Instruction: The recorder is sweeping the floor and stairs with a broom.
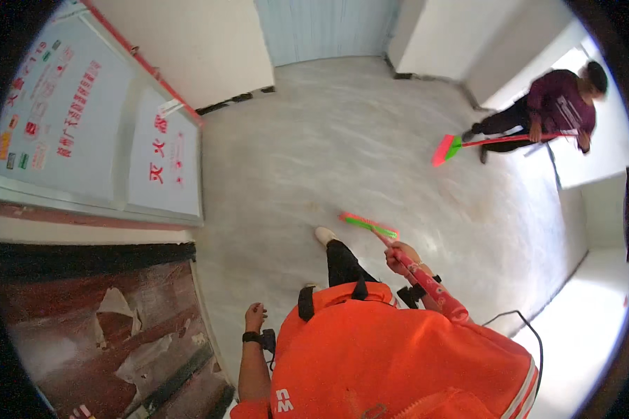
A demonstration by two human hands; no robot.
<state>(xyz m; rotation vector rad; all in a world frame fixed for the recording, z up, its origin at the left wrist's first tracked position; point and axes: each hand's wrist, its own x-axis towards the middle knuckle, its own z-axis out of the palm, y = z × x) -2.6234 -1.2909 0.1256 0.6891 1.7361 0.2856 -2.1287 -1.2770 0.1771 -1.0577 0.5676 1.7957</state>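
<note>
My right hand grips the red patterned handle of a broom, whose upper end reaches back beside my orange top. The broom head, green with pink-red bristles, is down at the floor, just ahead and to the right of my light-coloured shoe. At my left side hangs my left hand, fingers loosely bent and nothing visible in it. A dark strap with a small device circles each wrist.
A person at the far right holds a second broom. On the left stand a white panel cabinet bearing red writing and a dark red stone-like surface with torn film. Ahead is a pale blue door. Grey floor spans between.
</note>
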